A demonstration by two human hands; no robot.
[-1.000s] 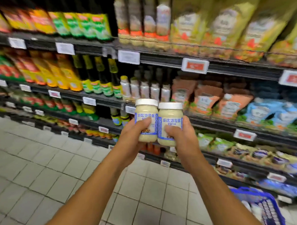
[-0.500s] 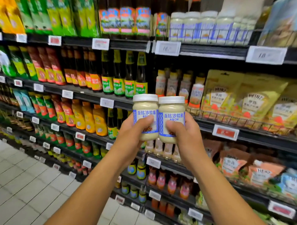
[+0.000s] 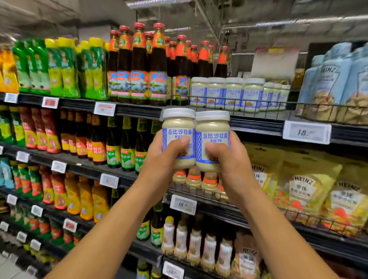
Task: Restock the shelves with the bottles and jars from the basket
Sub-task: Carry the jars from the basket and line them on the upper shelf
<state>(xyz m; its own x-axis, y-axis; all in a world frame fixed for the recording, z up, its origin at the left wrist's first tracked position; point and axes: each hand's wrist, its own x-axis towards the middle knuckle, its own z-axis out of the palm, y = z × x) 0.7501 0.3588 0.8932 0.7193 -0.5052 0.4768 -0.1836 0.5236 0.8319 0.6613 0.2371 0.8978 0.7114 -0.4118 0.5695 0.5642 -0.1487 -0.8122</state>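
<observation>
**Left hand**: raised in front of the shelving. Fingers and thumb are curled round the left jar, with the thumb lying across its blue-and-white label.

**Right hand**: raised alongside, wrapped the same way round the right jar, thumb on the label.

**Left jar, right jar:** two of a kind, with white screw lids and pale cream contents. They are upright, side by side, walls touching. Both are held in the air on the near side of the shelving, about level with the front edge of the top shelf, and neither rests on any shelf.

**Shelved jars**: same kind, in a row on the top shelf behind a wire rail. They stand farther off, above and slightly right of the held pair.

**Dark sauce bottles**: red caps, on the top shelf just left of the shelved jars.

**Green and yellow squeeze bottles**: same shelf, farther left.

**Pale blue Heinz pouches**: top shelf, right end.

**Yellow Heinz pouches**: next shelf down, right side.

**Price tag**: clipped to the top shelf's edge on the right, reads 18.

**Small white bottles**: in a row on a lower shelf, seen between the two forearms.
</observation>
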